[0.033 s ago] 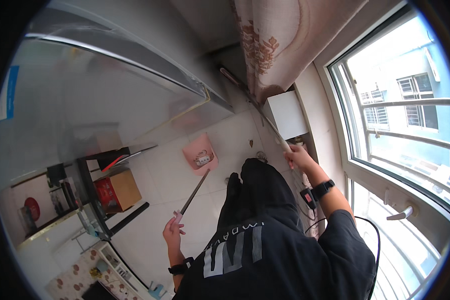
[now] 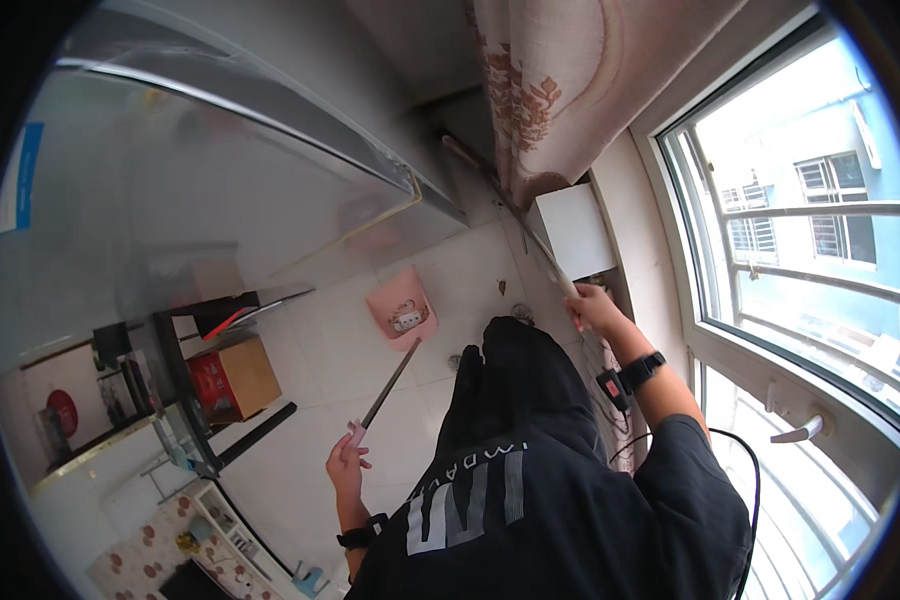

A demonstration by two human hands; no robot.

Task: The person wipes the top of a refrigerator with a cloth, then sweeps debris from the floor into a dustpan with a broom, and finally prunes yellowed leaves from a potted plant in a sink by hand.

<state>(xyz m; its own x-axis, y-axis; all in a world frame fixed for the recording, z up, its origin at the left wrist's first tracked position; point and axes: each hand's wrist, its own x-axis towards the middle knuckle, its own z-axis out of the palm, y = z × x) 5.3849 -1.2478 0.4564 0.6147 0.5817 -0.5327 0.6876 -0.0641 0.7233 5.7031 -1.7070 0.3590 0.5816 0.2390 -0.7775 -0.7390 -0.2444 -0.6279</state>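
Observation:
My left hand (image 2: 346, 466) is closed round the pale pink grip of a long-handled dustpan (image 2: 385, 303). Its dark shaft (image 2: 390, 384) slopes down to the pink pan, which rests on the tiled floor and bears a dark and white pattern. My right hand (image 2: 592, 308) grips the pale end of a long pole (image 2: 536, 240). That pole runs forward past the curtain, into the shadowed gap beside the large grey glossy appliance (image 2: 270, 190). I cannot make out any brush head on it. A small brown scrap (image 2: 501, 287) lies on the floor between dustpan and pole.
A patterned pink curtain (image 2: 530, 100) hangs ahead, above a white box (image 2: 574, 232). On the right is a window with a handle (image 2: 798, 430). At left stands a dark-framed rack (image 2: 200, 420) with a cardboard box (image 2: 245, 378). A black cable (image 2: 755, 480) loops by my right arm.

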